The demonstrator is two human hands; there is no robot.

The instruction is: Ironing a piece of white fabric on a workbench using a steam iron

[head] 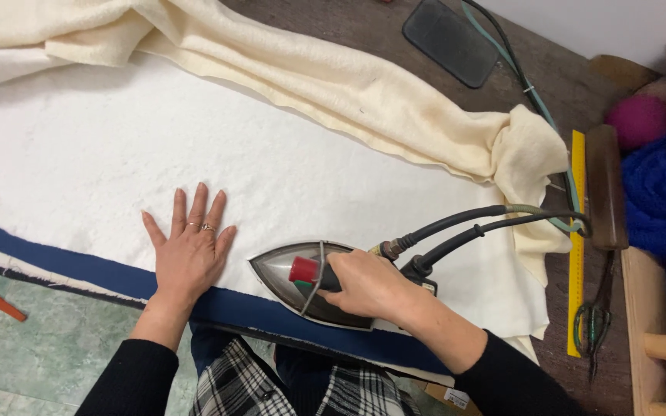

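Right hand (pixel 370 286) wraps the handle of the iron (pixel 314 281), soleplate pointing toward nine o'clock; left hand (pixel 188 250) lies flat, fingers spread, on white cloth (pixel 102 154) just beside.

hands 2 | iron (pixel 310 285) 1 | yellow ruler (pixel 576 254) 1 | scissors (pixel 593 320) 1 | rings (pixel 200 226) 2

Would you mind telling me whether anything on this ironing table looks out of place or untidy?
Mostly tidy. The cream cloth lies bunched and creased along the far edge of the white fabric, with faint yellowish marks. The left hand lies flat on the fabric; the right hand grips the iron.
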